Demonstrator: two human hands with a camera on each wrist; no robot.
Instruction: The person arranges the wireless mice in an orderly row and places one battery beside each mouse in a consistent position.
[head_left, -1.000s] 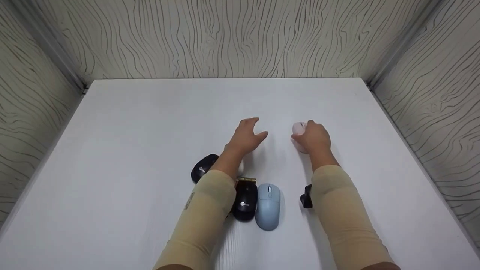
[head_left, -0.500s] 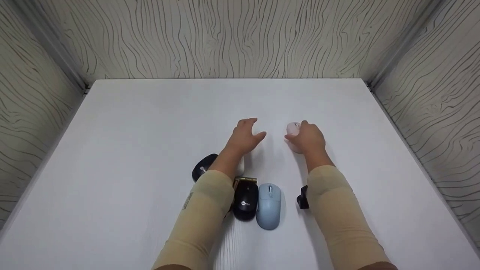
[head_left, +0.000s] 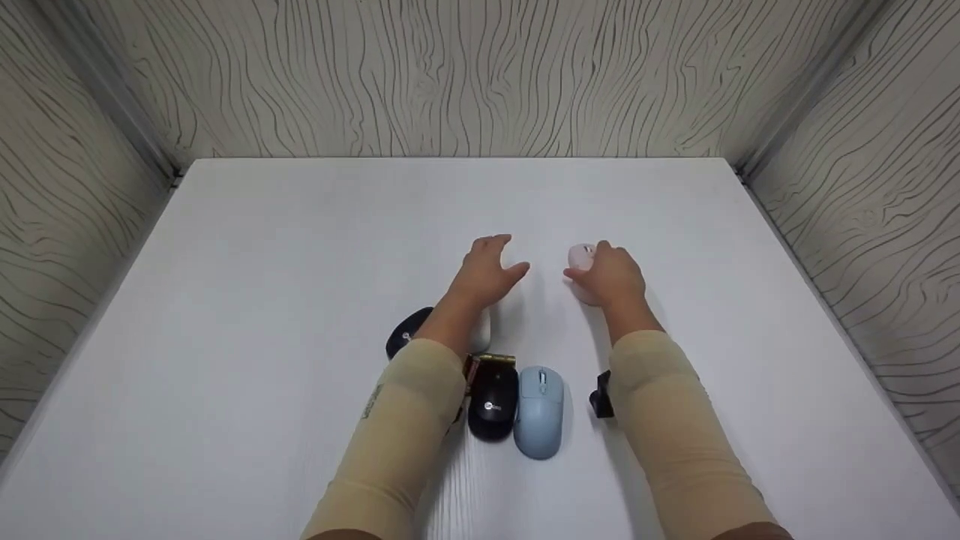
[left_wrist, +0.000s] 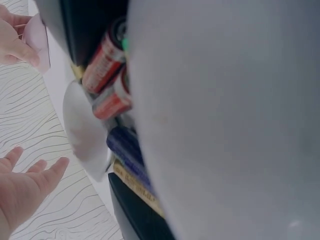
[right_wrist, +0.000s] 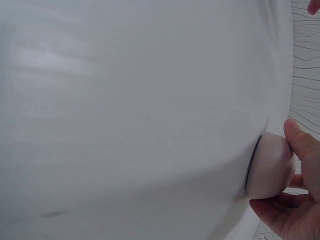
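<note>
My right hand (head_left: 616,279) holds a pale pink computer mouse (head_left: 580,256) on the white table, thumb on one side and fingers on the other. In the right wrist view that mouse (right_wrist: 271,167) sits between thumb and fingertips, its base at the table surface. To its left, my left hand (head_left: 480,279) hovers with thumb and fingers spread, holding nothing. A white mouse (head_left: 482,334) lies partly hidden under my left forearm. The left wrist view shows it (left_wrist: 86,131) beside several batteries, among them a red one (left_wrist: 104,67), a blue one (left_wrist: 126,146) and a gold one (left_wrist: 136,187).
Nearer me, a black mouse (head_left: 493,409) stands side by side with a light blue mouse (head_left: 539,414). Another black mouse (head_left: 407,332) lies left of my left forearm, partly covered. Wood-patterned panels (head_left: 450,82) enclose the white table (head_left: 247,300) at the back and sides.
My right hand has slid left across the table with the pink mouse, closer to my left hand. My left hand has shifted only slightly left, still spread.
</note>
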